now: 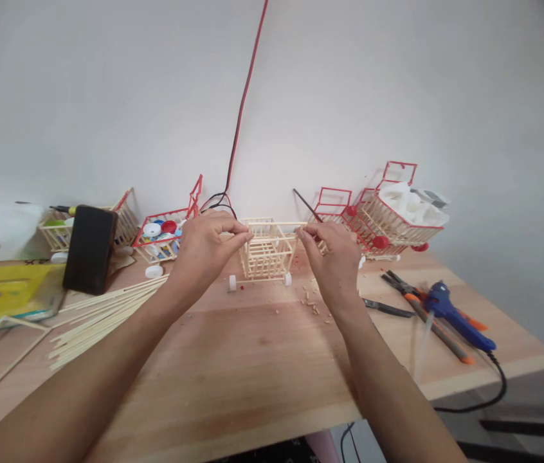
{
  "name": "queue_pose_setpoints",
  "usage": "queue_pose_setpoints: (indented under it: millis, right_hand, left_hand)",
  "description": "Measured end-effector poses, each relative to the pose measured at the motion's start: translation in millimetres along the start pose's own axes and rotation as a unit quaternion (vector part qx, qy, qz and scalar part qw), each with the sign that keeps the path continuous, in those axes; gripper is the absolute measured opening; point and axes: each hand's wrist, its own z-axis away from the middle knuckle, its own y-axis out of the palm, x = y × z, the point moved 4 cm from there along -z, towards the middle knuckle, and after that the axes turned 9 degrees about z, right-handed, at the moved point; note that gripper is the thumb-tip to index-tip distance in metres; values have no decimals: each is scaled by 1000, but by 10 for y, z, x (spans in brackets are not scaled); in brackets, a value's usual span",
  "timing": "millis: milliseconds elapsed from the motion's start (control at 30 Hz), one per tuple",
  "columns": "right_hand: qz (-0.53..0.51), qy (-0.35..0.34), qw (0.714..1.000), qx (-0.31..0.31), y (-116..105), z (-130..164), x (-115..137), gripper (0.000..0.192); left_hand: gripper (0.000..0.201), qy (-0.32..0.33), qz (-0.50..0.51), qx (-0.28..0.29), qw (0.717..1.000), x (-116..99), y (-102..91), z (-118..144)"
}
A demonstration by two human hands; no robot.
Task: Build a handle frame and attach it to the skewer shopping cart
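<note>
A small cart [267, 260] made of thin wooden sticks stands on the wooden table, with white round wheels at its near side. Across its top near edge lies a pale wooden stick [276, 224]. My left hand [209, 241] pinches the stick's left end between thumb and forefinger, at the cart's upper left corner. At the other end, my right hand [332, 257] pinches it the same way. Whether the stick is fixed to the cart, I cannot tell. Small wooden offcuts [311, 302] are scattered right of the cart.
A blue glue gun [460, 318], pliers [426, 315] and a dark-handled tool [388, 307] lie right. Red-trimmed carts [397, 215] stand behind; another [168, 235] holds bottle caps. Left are loose sticks [103, 321], a phone [89, 249] and a yellow packet [6, 292].
</note>
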Motion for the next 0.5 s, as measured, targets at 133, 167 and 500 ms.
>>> queue_pose_setpoints:
  millis: [133, 167, 500]
  right_hand:
    - [4, 0, 1000, 0, -4, -2, 7, 16]
    - [4, 1, 1000, 0, -5, -2, 8, 16]
    - [7, 5, 1000, 3, -10, -5, 19, 16]
  left_hand:
    - [15, 5, -2, 0, 1000, 5, -1, -1]
    - [15, 4, -2, 1, 1000, 7, 0, -1]
    - [15, -3, 5, 3, 1000, 9, 2, 0]
